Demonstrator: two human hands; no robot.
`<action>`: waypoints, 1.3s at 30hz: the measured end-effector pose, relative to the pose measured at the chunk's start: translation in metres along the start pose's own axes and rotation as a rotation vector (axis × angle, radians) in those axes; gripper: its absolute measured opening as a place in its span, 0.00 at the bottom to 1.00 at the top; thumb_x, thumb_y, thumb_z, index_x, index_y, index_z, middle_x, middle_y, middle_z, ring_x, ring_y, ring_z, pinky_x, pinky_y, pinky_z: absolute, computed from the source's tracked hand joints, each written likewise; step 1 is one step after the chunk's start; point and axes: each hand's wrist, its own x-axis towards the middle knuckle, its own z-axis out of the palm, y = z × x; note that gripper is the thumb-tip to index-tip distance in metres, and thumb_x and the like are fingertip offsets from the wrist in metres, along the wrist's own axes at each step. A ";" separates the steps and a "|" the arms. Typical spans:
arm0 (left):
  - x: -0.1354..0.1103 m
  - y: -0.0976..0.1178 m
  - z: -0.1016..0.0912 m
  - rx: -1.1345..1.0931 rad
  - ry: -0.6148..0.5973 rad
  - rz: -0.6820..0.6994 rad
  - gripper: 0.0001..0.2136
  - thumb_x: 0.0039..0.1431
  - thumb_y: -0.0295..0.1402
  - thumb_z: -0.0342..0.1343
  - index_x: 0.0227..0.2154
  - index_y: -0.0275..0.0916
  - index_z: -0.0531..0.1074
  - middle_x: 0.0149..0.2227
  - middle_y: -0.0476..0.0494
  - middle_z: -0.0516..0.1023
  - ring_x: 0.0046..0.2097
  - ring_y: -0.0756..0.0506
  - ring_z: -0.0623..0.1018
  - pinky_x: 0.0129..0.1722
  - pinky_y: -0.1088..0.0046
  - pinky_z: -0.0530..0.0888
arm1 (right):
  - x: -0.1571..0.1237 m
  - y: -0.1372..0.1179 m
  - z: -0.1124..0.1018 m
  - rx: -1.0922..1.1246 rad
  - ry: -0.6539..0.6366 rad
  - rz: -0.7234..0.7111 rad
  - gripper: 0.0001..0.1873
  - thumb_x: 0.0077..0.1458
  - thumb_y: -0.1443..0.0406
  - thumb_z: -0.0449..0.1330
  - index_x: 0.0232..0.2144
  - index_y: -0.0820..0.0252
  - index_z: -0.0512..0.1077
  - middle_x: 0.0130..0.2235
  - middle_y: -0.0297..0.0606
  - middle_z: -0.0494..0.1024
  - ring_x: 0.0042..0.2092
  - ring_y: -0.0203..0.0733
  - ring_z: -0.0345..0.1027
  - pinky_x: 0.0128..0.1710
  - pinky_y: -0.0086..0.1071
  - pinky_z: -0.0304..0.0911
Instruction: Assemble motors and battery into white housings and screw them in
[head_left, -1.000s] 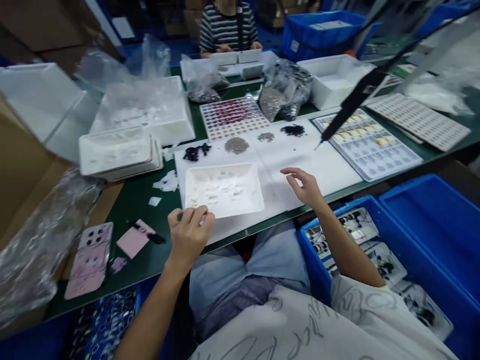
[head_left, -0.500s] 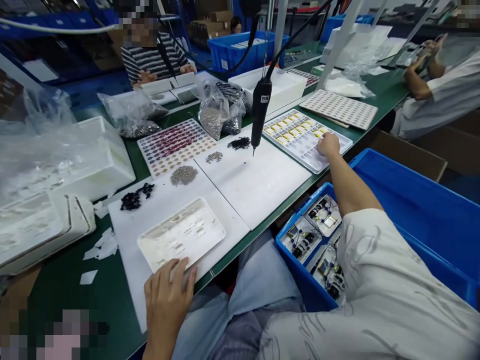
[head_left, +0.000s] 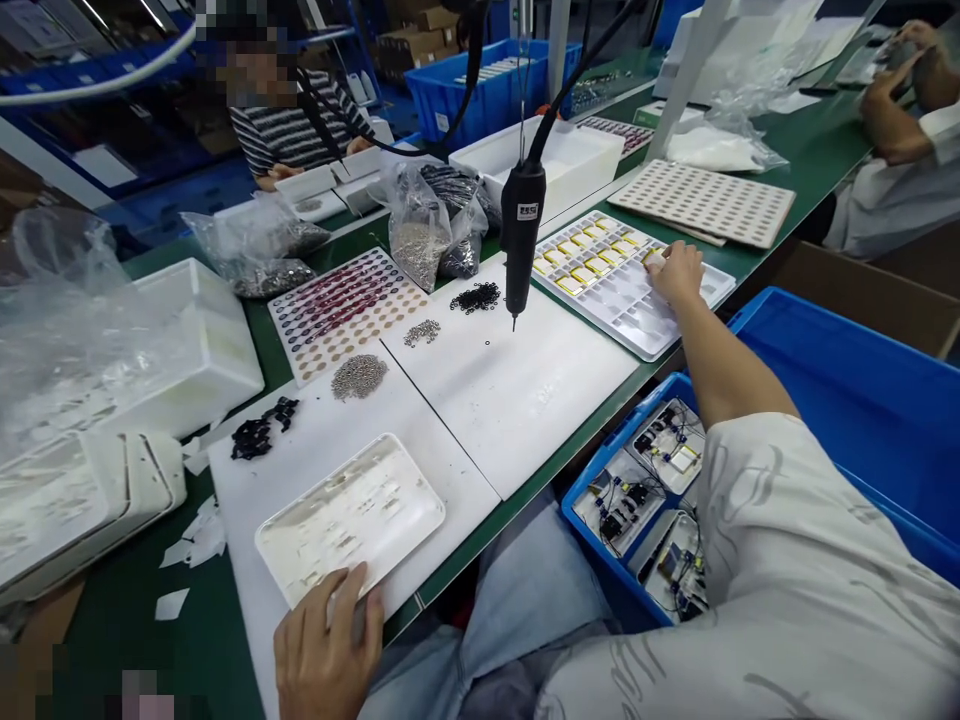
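My right hand (head_left: 677, 272) reaches over a white plastic tray (head_left: 637, 335) with moulded pockets. Its fingers are pinched at a flat battery with yellow edges (head_left: 651, 256); the fingers partly hide it. Similar flat batteries (head_left: 589, 258) fill the far pockets of that tray. My left hand (head_left: 330, 640) rests at the near edge of a shallow white tray (head_left: 409, 510), fingers extended and apart, fingertips at its rim. Small pale flat pieces lie inside that shallow tray. A black electric screwdriver (head_left: 521, 235) hangs bit-down over the white work mat (head_left: 555, 390).
Piles of black parts (head_left: 262, 428), small metal parts (head_left: 360, 377) and black rings (head_left: 475, 297) lie on the mats. A sheet of stickers (head_left: 341, 315) is behind. A blue bin (head_left: 600, 470) with wired assemblies stands at my right. Co-workers sit across and at right.
The view has shifted slightly. My right hand stays at the pocketed tray with its fingers at a battery. My left hand remains at the shallow tray's near edge.
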 end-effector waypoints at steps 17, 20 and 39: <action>-0.021 0.038 -0.026 -0.483 0.217 -0.424 0.08 0.67 0.25 0.57 0.42 0.42 0.79 0.40 0.39 0.83 0.42 0.41 0.83 0.43 0.60 0.78 | -0.420 -0.085 -0.011 0.567 -1.661 -1.348 0.17 0.68 0.49 0.57 0.47 0.52 0.75 0.37 0.31 0.82 0.33 0.32 0.75 0.31 0.24 0.67; -0.035 0.056 -0.047 -1.059 -0.147 -0.747 0.14 0.74 0.41 0.51 0.44 0.42 0.81 0.38 0.41 0.85 0.39 0.41 0.84 0.40 0.61 0.82 | -0.475 -0.097 0.004 0.547 -1.664 -1.270 0.21 0.68 0.45 0.55 0.50 0.50 0.73 0.40 0.33 0.81 0.36 0.36 0.75 0.35 0.28 0.69; -0.108 0.059 -0.085 -2.236 -0.011 -1.312 0.36 0.60 0.56 0.68 0.66 0.44 0.71 0.40 0.44 0.86 0.39 0.44 0.87 0.41 0.69 0.83 | -0.573 -0.124 0.003 0.559 -1.018 -1.350 0.27 0.66 0.64 0.63 0.63 0.33 0.69 0.52 0.34 0.78 0.53 0.44 0.76 0.52 0.39 0.79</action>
